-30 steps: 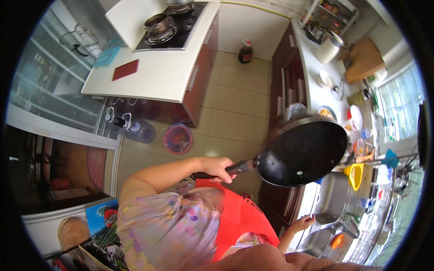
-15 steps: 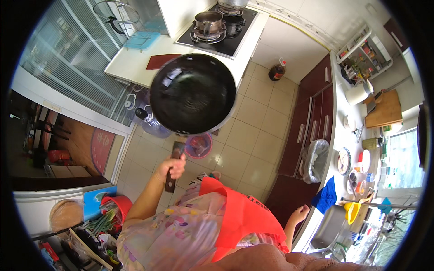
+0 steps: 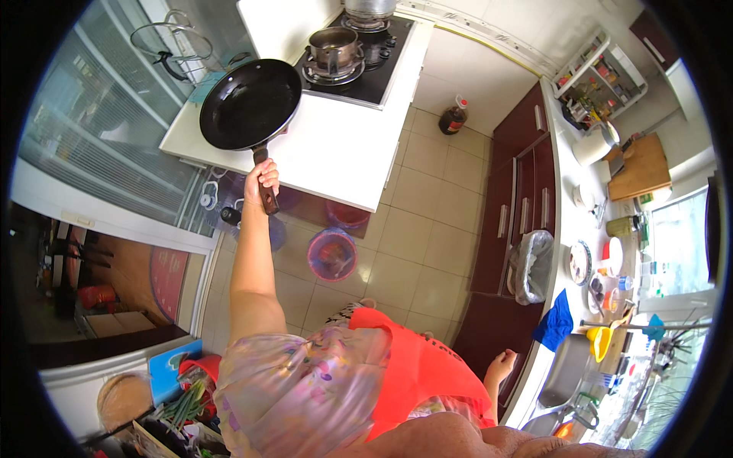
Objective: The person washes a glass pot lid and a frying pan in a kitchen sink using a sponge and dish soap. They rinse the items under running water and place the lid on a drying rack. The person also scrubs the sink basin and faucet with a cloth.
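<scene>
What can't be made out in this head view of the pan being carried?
- Pan handle: mostly covered by the left hand.
- Pot contents: too small and angled to tell.
- Right hand: small, whether it touches the counter edge is unclear.
- Items on the right counter: too small, bent by the fisheye rim.

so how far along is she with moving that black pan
Mostly there, it seems. The black frying pan is over the white counter beside the hob, gripped by its handle in the left hand. It does not look set down yet. The right hand hangs empty by the sink-side counter.
</scene>
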Available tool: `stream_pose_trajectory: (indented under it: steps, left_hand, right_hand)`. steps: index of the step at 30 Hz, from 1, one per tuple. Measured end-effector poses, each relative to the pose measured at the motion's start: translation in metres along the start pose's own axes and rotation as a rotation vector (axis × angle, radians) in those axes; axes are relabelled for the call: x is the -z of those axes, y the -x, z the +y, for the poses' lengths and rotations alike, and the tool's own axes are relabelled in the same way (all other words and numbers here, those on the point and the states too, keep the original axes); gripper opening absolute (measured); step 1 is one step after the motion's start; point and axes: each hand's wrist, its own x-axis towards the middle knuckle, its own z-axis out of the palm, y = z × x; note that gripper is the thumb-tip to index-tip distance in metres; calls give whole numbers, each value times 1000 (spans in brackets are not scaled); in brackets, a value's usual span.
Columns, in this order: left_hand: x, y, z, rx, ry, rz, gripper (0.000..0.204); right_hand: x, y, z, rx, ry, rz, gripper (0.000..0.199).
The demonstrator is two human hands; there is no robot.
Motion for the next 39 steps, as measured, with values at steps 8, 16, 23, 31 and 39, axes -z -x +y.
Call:
stream_pose_trajectory:
  steps: [8, 16, 23, 31, 39]
  left_hand:
    - [36, -28, 11, 44, 91, 63, 18]
    - [17, -29, 1, 57, 133, 140, 20]
    - [7, -10, -18, 107, 145, 116, 20]
    - [1, -18, 3, 111, 281, -55, 18]
    - [-3, -38, -48, -215, -613, 158, 37]
  right_hand:
    - [2, 24, 34, -294, -108, -117, 10]
    - [-14, 20, 16, -227, -203, -84, 8]
    - [-12, 16, -11, -228, -270, -85, 8]
    - [-18, 12, -10, -193, -260, -95, 9]
    - [-27, 26, 25, -165, -122, -6, 13]
